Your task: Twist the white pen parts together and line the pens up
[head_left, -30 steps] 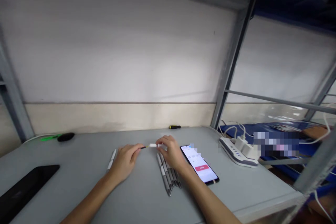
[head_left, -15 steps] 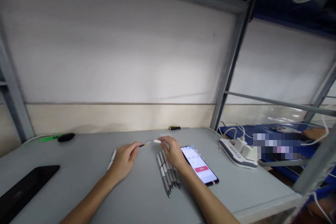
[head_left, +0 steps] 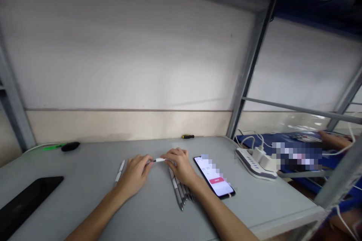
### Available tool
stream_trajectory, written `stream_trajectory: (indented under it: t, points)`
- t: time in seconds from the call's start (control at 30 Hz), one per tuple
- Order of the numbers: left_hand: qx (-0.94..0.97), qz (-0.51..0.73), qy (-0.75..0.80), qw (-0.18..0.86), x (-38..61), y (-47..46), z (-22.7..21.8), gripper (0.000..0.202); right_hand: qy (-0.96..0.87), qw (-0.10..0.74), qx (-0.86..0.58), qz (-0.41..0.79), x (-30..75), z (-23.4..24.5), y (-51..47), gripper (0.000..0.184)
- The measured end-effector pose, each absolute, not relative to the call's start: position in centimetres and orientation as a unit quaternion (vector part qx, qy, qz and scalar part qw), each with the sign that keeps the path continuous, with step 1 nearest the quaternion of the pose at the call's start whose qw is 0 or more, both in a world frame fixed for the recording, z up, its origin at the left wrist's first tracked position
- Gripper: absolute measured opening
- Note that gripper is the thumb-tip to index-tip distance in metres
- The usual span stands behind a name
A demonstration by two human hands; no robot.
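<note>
My left hand (head_left: 136, 171) pinches the dark end of a slim pen refill (head_left: 154, 160) above the desk. The white pen barrel (head_left: 160, 160) lies in line with it, the refill's other end inside. My right hand (head_left: 179, 166) is closed on the barrel's far end, fingertips together. Beneath and beside the right hand lie several white-and-grey pens (head_left: 178, 194) in a row, their upper ends partly hidden by it. One more white pen (head_left: 120, 169) rests left of my left hand, its lower end covered by the wrist.
Right of my arm lies a lit phone (head_left: 216, 180), then a power strip (head_left: 254, 163) with plugs. A screwdriver (head_left: 188, 136) is by the wall. At left are a black tablet-like slab (head_left: 31, 203) and a black-and-green object (head_left: 70, 146). Another person's hand (head_left: 336, 140) shows at right.
My two hands have come together. The refill and white barrel, apart before, now meet end to end, with the refill's pale tip hidden inside the barrel.
</note>
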State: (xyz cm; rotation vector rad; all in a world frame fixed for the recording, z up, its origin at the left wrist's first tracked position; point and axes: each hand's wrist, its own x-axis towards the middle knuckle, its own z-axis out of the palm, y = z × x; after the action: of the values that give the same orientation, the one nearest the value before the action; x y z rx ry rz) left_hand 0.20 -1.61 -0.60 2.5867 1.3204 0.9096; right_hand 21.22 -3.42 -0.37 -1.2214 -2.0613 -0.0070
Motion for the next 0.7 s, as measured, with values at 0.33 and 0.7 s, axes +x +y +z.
stream_trajectory:
  t: [0.33, 0.7]
  points:
    - [0.863, 0.295, 0.405, 0.060, 0.05, -1.53, -0.62, 0.025, -0.790, 0.435, -0.426, 0.077, 21.24, 0.19, -3.42, 0.012]
    - [0.871, 0.294, 0.387, 0.070, -0.07, -1.65, -0.32, 0.026, -0.763, 0.447, -0.427, 0.190, 21.27, 0.46, -3.61, 0.012]
